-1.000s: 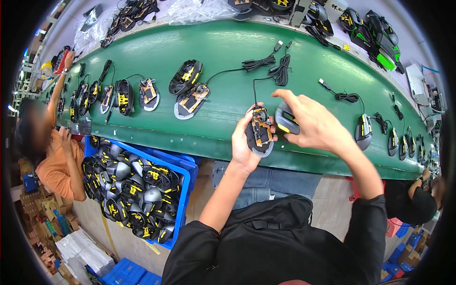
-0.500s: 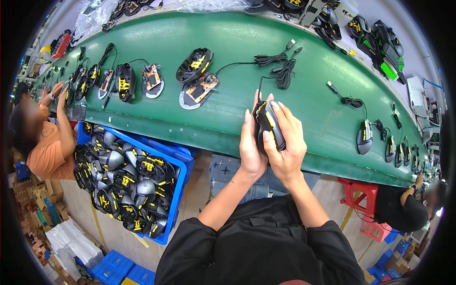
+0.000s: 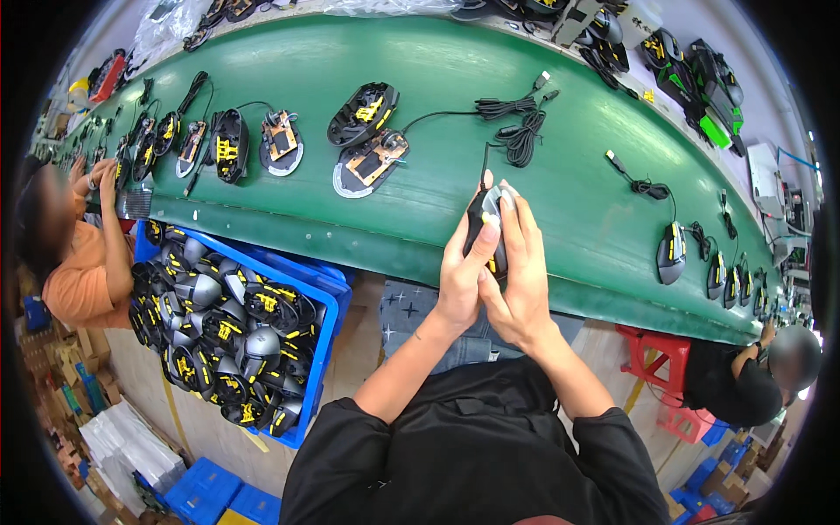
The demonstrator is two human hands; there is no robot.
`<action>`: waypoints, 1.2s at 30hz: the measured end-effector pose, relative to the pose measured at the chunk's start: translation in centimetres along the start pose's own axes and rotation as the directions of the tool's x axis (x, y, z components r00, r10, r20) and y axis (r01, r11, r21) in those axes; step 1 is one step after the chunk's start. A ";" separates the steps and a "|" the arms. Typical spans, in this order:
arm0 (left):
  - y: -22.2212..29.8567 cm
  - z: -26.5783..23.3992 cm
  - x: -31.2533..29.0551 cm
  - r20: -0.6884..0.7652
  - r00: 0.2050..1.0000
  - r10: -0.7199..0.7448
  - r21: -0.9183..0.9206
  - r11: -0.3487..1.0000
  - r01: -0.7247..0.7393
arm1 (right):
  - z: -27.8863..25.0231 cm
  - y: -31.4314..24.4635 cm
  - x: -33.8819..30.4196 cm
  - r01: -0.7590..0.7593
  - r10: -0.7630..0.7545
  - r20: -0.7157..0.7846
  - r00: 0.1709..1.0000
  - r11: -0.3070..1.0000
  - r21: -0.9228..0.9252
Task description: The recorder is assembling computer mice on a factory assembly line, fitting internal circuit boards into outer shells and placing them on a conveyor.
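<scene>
both hands are wrapped round one black mouse [image 3: 487, 229], held up over the near edge of the green belt [image 3: 560, 175]. left hand [image 3: 462, 276] cups it from the side, right hand [image 3: 518, 280] presses across the top, fingers closed on it. its cord [image 3: 516, 131] trails back onto the belt. looks like the shell is already on, so i'd guess this one is nearly closed up (can't see the seam though). plenty left: an open base [image 3: 367, 164] and a loose shell [image 3: 361, 114] wait on the belt, and the blue bin [image 3: 325, 315] is full of shells.
</scene>
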State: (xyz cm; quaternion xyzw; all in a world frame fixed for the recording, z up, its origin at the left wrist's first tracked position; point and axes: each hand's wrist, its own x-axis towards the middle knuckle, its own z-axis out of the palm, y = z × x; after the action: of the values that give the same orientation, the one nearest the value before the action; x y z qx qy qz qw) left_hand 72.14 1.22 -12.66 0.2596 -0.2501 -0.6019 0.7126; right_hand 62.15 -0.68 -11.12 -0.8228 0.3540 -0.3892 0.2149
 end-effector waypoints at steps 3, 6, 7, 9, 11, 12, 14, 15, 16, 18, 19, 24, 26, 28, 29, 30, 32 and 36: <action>-1.0 -1.5 0.1 -0.069 0.994 0.090 -0.104 0.990 -0.097 | -1.0 0.0 -0.5 -0.075 0.077 -0.002 0.997 0.978 0.192; -0.1 -1.0 0.4 -0.068 0.975 0.210 0.000 0.978 -0.210 | -2.0 -1.0 0.5 -0.379 0.448 0.066 0.891 0.658 0.650; 0.0 -0.9 0.6 -0.049 0.968 0.245 0.143 0.961 -0.236 | -2.4 -0.3 0.8 -0.438 0.479 0.151 0.865 0.573 0.693; 0.6 -1.7 0.2 0.044 0.974 0.221 0.240 0.944 -0.225 | -3.3 0.8 0.4 -0.357 0.430 0.077 0.899 0.623 0.696; 1.2 -2.2 0.0 0.118 0.975 0.190 0.334 0.917 -0.219 | -4.1 1.0 0.3 -0.139 0.155 -0.011 0.988 0.912 0.385; 1.3 -2.3 0.4 0.185 0.951 0.248 0.334 0.894 -0.299 | -3.8 0.6 0.3 -0.142 0.180 -0.068 0.981 0.915 0.379; 1.4 -2.0 0.6 0.246 0.911 0.330 0.328 0.856 -0.399 | -4.2 0.0 0.4 -0.143 0.182 -0.066 0.981 0.912 0.386; 1.1 -1.9 0.4 0.246 0.914 0.323 0.334 0.857 -0.393 | -4.3 0.0 0.3 -0.138 0.175 -0.063 0.982 0.912 0.386; 0.6 -1.6 0.3 0.252 0.901 0.353 0.312 0.852 -0.421 | -4.2 0.0 0.2 -0.144 0.184 -0.069 0.981 0.910 0.388; 0.1 -1.6 0.2 0.240 0.904 0.353 0.274 0.869 -0.412 | -4.2 0.1 0.0 -0.054 0.106 -0.167 0.980 0.955 0.292; 0.1 -1.8 0.5 0.244 0.906 0.345 0.275 0.872 -0.406 | -4.3 0.3 0.1 -0.059 0.113 -0.171 0.979 0.955 0.292; 1.5 -2.5 1.0 0.297 0.952 0.078 0.488 0.844 -0.221 | -4.5 1.9 0.3 -0.257 0.457 -0.068 0.887 0.611 0.749; 1.5 -2.0 0.4 0.231 0.971 -0.063 0.536 0.841 -0.073 | -3.6 1.8 1.3 -0.267 0.541 -0.096 0.836 0.553 0.789; 0.8 -0.5 0.1 0.154 0.987 -0.034 0.584 0.809 -0.063 | -2.4 2.0 1.8 -0.313 0.617 -0.143 0.774 0.569 0.760; 0.2 -0.5 0.0 0.156 0.988 -0.010 0.592 0.801 -0.086 | -2.2 1.3 2.2 -0.345 0.644 -0.155 0.749 0.580 0.738; -0.2 -0.3 -0.1 0.143 0.990 0.021 0.587 0.803 -0.102 | -2.2 1.9 2.3 -0.370 0.661 -0.133 0.738 0.562 0.740; -0.8 0.5 -0.3 0.133 0.990 0.045 0.577 0.809 -0.114 | -2.3 3.0 2.5 -0.397 0.683 -0.118 0.721 0.547 0.737; -1.5 2.1 -0.7 0.150 0.946 0.286 0.817 0.503 -0.282 | -2.0 3.9 2.8 -0.331 0.759 0.051 0.649 0.221 0.917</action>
State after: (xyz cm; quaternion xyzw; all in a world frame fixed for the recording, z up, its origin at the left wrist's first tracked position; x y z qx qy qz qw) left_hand 69.53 1.52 -12.18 0.5209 -0.5412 -0.2868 0.5946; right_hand 60.21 -5.56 -11.01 -0.2998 0.4121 -0.5681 0.6461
